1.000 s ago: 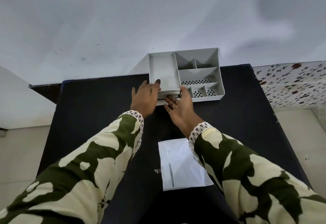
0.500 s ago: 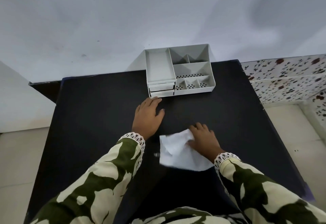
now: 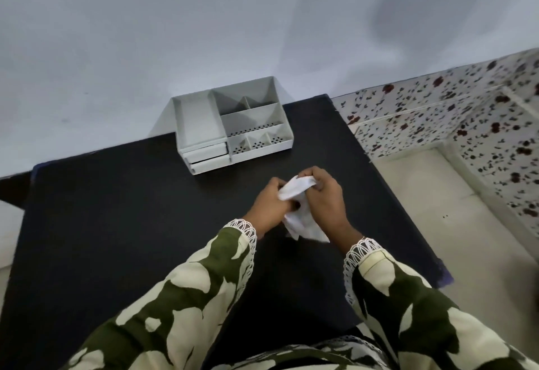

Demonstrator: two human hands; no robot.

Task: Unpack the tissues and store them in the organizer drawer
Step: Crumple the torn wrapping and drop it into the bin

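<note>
Fingers point(image 3: 316, 178) pinch tissue packet point(image 3: 300, 212), long axis fore-aft.

A grey plastic compartmented organizer point(image 3: 232, 124) is set at the far edge of the black rectangular table point(image 3: 116, 209), against the wall point(image 3: 204, 20). A crumpled white tissue pack point(image 3: 300, 209) is held between both hands, before the organizer.

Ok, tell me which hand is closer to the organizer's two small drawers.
Left, narrowly. The left hand sits almost straight in front of the drawers, toward the person. The right hand is farther right, nearer the perforated compartments. Both grip the tissue pack.
</note>
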